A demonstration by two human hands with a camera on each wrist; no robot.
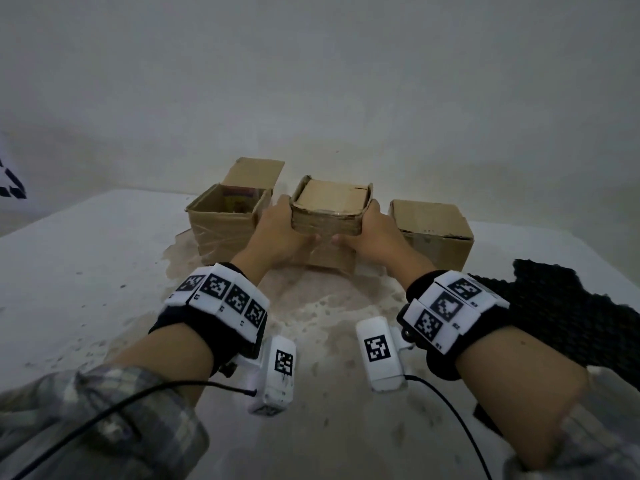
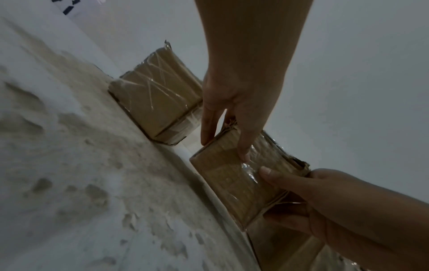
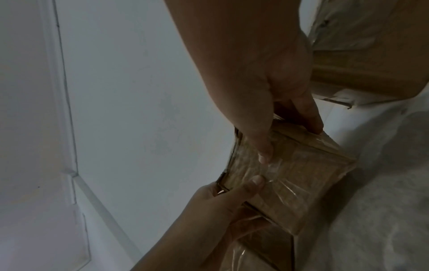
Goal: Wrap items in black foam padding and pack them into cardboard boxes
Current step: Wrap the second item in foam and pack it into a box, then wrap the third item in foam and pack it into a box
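The left hand (image 1: 280,233) and right hand (image 1: 373,233) clasp the taped cardboard box (image 1: 329,206), fingers (image 2: 207,126) and thumbs pinching its sides, so the person should squeeze evenly and hold it level.
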